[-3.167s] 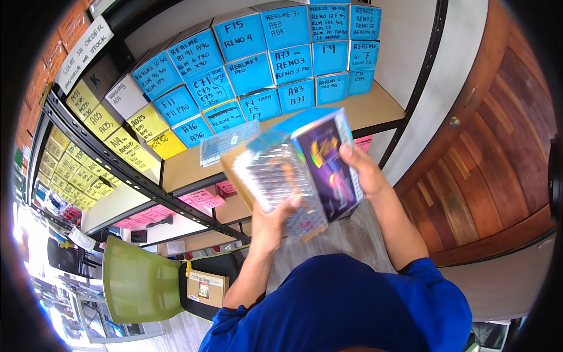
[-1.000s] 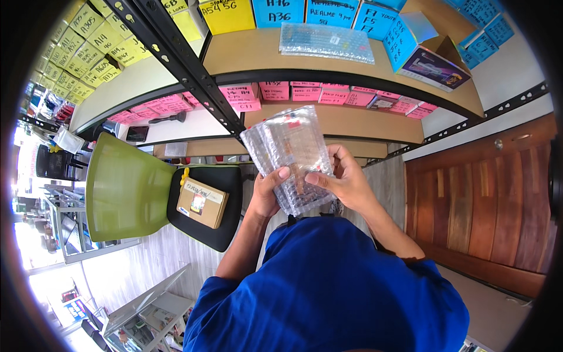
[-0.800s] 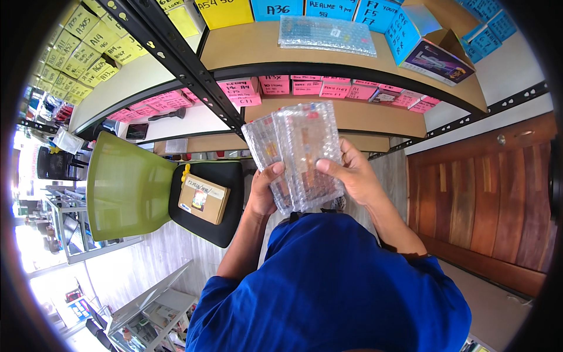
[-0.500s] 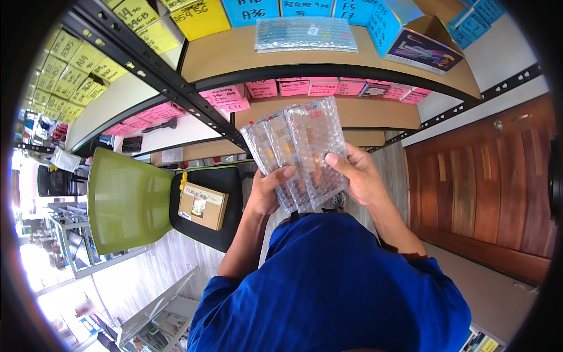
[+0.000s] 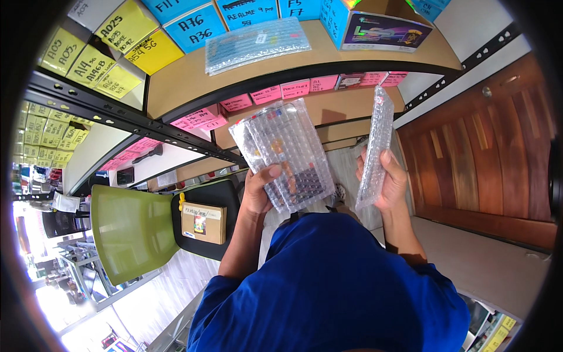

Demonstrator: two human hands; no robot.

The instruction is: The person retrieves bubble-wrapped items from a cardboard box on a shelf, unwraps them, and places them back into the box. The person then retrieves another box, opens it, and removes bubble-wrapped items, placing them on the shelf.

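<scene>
My left hand (image 5: 261,186) is closed on two overlapping bubble-wrapped flat packs (image 5: 299,149), its thumb pressed across their near left side. Through the clear wrap I make out small orange and dark patches; the contents are not clear. A third bubble-wrapped pack (image 5: 376,146) stands nearly edge-on in my right hand (image 5: 389,176), apart from the other two. My right thumb lies along its right side, with the fingers partly hidden behind it. On the shelf ahead lies another stack of bubble-wrapped packs (image 5: 258,44), bluish and touched by neither hand.
Shelves (image 5: 176,91) ahead hold blue boxes (image 5: 196,26), yellow boxes (image 5: 130,26) and pink boxes (image 5: 267,95). An open printed carton (image 5: 384,32) stands at the upper right. To the left, a green-backed chair (image 5: 132,234) bears a cardboard box (image 5: 212,234). A wooden door (image 5: 475,158) is at right.
My right hand has drawn one pack away to the right and turned it edge-on. The other two stay in my left hand. The view has shifted, with the shelf things now further left.
</scene>
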